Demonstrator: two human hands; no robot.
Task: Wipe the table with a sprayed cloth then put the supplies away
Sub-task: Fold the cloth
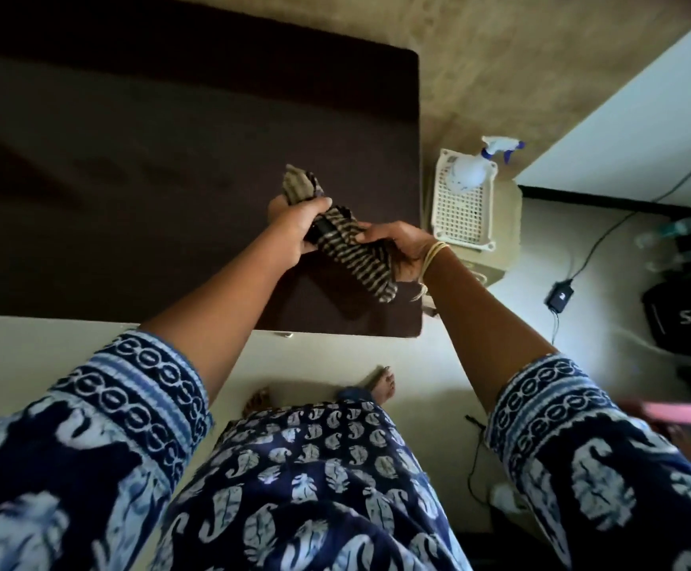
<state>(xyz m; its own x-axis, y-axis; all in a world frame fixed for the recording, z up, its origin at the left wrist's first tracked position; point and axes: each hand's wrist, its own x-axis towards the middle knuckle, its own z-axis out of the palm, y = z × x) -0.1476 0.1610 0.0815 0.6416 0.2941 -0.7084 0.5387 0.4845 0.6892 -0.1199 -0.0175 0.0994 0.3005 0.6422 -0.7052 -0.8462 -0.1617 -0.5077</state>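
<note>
Dark brown and broad, the table (150, 179) fills the upper left of the head view, from nine o'clock round to twelve, with pale floor below its near edge. A person stands at that edge, seen from above, arms reaching forward out of navy sleeves printed with white leaf shapes. Near the centre, slightly toward one o'clock, both hands grip a striped cloth (347, 249) of dark and tan bands, bunched up just above the table's near right corner. The left hand (298, 228) is curled tightly around the cloth's upper part, fingers wrapped over it. The right hand (397, 245), with thin yellow bangles at the wrist, pinches the cloth's lower part between thumb and fingers, and one end of the cloth hangs down toward six o'clock. Just beside the table's right edge, toward two o'clock, a white plastic basket (463, 208) sits on a beige stand. A white spray bottle (475, 166) with a blue nozzle lies in the basket's far end. Bare feet show near six o'clock.
</note>
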